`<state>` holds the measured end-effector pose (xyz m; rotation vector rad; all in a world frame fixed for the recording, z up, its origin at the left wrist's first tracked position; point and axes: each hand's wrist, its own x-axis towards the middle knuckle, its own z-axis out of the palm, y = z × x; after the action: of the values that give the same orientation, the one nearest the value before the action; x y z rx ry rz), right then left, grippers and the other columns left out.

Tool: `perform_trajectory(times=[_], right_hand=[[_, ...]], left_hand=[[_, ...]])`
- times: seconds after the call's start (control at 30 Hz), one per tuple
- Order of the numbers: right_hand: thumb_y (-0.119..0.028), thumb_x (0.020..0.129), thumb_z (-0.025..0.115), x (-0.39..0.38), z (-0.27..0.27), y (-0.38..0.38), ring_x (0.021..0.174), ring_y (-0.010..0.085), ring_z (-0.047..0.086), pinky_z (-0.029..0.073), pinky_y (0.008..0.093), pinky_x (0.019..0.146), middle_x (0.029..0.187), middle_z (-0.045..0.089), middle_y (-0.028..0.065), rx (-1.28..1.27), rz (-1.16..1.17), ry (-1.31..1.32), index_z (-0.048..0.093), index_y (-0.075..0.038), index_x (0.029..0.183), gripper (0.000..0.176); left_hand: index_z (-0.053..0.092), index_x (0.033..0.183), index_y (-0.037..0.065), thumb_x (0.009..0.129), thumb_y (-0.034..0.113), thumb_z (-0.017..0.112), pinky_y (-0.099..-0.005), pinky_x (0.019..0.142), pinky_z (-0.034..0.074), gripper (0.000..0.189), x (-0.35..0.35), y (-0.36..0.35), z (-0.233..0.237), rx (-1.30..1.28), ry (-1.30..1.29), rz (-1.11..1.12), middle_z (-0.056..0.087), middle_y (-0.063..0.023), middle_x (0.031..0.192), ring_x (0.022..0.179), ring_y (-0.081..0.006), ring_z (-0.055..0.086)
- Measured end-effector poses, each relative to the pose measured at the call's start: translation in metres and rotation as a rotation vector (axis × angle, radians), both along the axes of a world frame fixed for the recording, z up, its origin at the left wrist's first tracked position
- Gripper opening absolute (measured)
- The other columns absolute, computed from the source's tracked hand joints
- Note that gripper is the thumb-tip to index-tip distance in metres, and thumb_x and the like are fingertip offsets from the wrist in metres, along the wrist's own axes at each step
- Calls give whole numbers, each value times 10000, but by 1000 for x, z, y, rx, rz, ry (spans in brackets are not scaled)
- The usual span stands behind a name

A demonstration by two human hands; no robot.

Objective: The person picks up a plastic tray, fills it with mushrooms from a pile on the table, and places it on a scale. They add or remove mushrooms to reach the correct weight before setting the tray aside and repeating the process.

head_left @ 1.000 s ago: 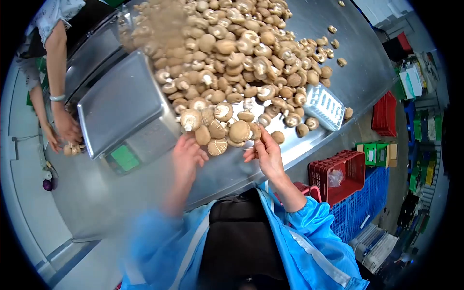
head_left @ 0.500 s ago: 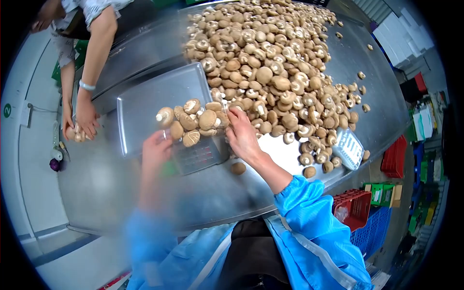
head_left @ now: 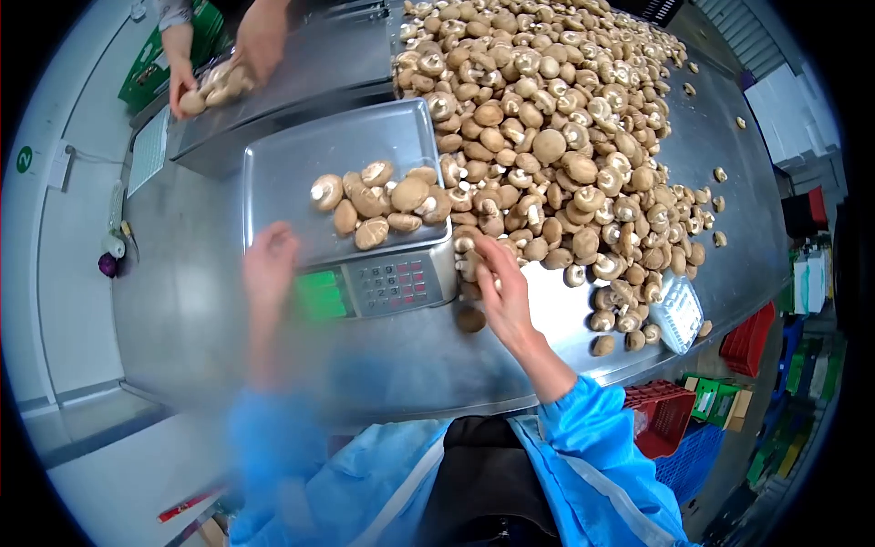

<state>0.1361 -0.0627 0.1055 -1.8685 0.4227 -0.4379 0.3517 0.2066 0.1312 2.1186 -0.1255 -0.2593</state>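
Note:
A cluster of shiitake mushrooms (head_left: 372,202) sits on the metal pan (head_left: 292,146) of a weighing scale, towards its right side. My left hand (head_left: 272,260) is at the pan's front left corner, blurred, its finger positions unclear. To the right of the scale, my right hand (head_left: 506,290) has its thumb and fingers curled round a shiitake mushroom (head_left: 467,263), partly hidden by the fingers. Another mushroom (head_left: 470,319) lies on the steel table just below that hand. The scale's keypad (head_left: 394,283) and glowing green display (head_left: 321,294) face me.
A large heap of shiitake mushrooms (head_left: 583,137) covers the table behind and right of the scale. A clear plastic tray (head_left: 678,314) stands near the right edge. At upper left, another person's hands (head_left: 260,41) hold mushrooms. Red crates (head_left: 663,417) stand beyond the table's edge.
My hands have moved apart from the mushroom cluster, which now sits on the pan. My right hand has shifted down and right to a mushroom beside the scale. The other person's hands moved farther back.

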Motion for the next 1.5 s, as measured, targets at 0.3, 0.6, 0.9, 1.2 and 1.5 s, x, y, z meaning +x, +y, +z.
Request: perform_trajectory(times=[0.3,0.6,0.9,1.2,1.5], right_hand=[[21,936,481,-123,-34,63,733,183,665,526,293,689,958,663,114,313,145,330,609,-18,1126,232],[41,880,516,-132,-36,52,812,272,666,526,344,748,982,664,135,157,183,423,608,-36,1127,274],[57,856,529,-135,-41,52,815,245,667,531,315,768,952,678,118,-39,307,412,614,-35,1153,322],[47,855,534,-130,-44,48,822,266,669,530,326,764,947,680,116,-37,332,449,613,-30,1152,317],[10,853,522,-128,-40,45,936,336,639,509,387,820,1000,664,141,33,334,501,602,-48,1130,294]], left_hand=[[587,1246,26,933,143,561,-298,926,468,335,15,-29,21,-57,-255,-110,655,-108,1153,1066,-179,615],[565,1256,14,916,59,541,-295,874,506,344,40,-53,-23,-87,-145,-201,647,-127,1158,999,-217,650],[629,1131,15,787,-87,617,-272,872,517,359,33,-55,-2,-156,-437,-113,647,-78,1057,992,-159,635],[634,996,10,775,-68,622,-283,795,506,234,9,-80,11,60,-778,-194,607,-88,984,884,-186,612],[634,1105,6,839,-15,627,-270,849,491,267,17,-69,-9,-120,-469,-95,611,-77,1030,960,-168,608]])
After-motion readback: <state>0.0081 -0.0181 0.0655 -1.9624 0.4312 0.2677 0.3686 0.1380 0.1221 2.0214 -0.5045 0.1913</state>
